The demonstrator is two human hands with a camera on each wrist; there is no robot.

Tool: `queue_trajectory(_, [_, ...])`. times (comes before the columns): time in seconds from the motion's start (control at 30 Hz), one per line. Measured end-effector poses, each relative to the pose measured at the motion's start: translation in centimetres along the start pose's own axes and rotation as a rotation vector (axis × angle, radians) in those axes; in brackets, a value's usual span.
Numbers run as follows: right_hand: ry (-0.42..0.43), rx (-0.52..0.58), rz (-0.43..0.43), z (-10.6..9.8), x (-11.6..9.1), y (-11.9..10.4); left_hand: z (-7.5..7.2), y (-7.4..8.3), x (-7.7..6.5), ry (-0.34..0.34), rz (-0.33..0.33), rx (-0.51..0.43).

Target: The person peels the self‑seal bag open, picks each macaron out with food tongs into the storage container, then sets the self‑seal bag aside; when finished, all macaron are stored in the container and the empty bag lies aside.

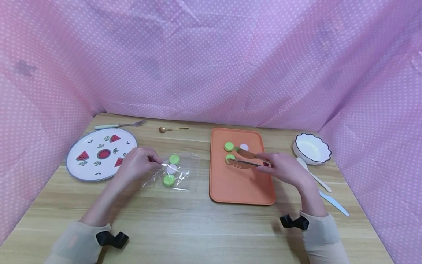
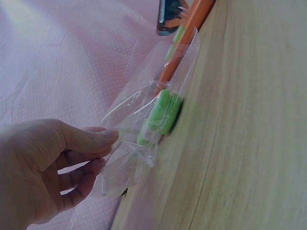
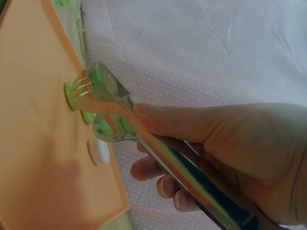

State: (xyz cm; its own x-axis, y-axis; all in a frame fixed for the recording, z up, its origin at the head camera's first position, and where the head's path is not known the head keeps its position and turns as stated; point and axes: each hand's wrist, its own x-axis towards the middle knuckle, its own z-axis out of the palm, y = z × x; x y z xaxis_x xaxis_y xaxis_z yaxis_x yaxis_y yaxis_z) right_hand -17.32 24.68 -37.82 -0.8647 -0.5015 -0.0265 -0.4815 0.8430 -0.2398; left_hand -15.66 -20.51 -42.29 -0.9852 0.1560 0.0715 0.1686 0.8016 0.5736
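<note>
My left hand point(image 1: 140, 161) pinches the edge of a clear plastic bag point(image 1: 192, 172) between thumb and fingers. Inside the bag, two green macarons point(image 1: 169, 180) and a pale pink macaron point(image 1: 171, 169) lie in a row. Over the orange tray point(image 1: 237, 189), my right hand point(image 1: 285, 168) grips metal tongs point(image 3: 158, 148) with one fork-shaped end, their arms apart. Two green macarons point(image 1: 229, 146) and a pale pink macaron point(image 3: 99, 152) are on the tray. The tongs' near end overlaps the nearer green macaron point(image 1: 229, 157); whether they touch, I cannot tell.
At left lies a watermelon-patterned plate point(image 1: 95, 170), with a fork point(image 1: 115, 126) behind it. A small gold spoon point(image 1: 174, 129) is near the back edge. To the right are a scalloped white bowl point(image 1: 310, 148), a white spoon point(image 1: 314, 176) and a pale blue knife point(image 1: 334, 203).
</note>
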Motion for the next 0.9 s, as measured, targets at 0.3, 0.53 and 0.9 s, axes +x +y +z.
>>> queue_trajectory(0.3, [0.046, 0.033, -0.103, 0.3, 0.8, -3.5, 0.1, -0.2, 0.0, 0.024, 0.013, 0.019])
queue_trajectory(0.53, [-0.019, 0.032, -0.196, 1.5, 2.5, -7.0, 0.0, -0.2, 0.0, 0.004, -0.022, -0.017])
queue_trajectory(0.9, [-0.056, -0.015, -0.242, 2.8, 4.0, -9.5, -0.4, -0.5, -0.2, 0.023, -0.045, 0.010])
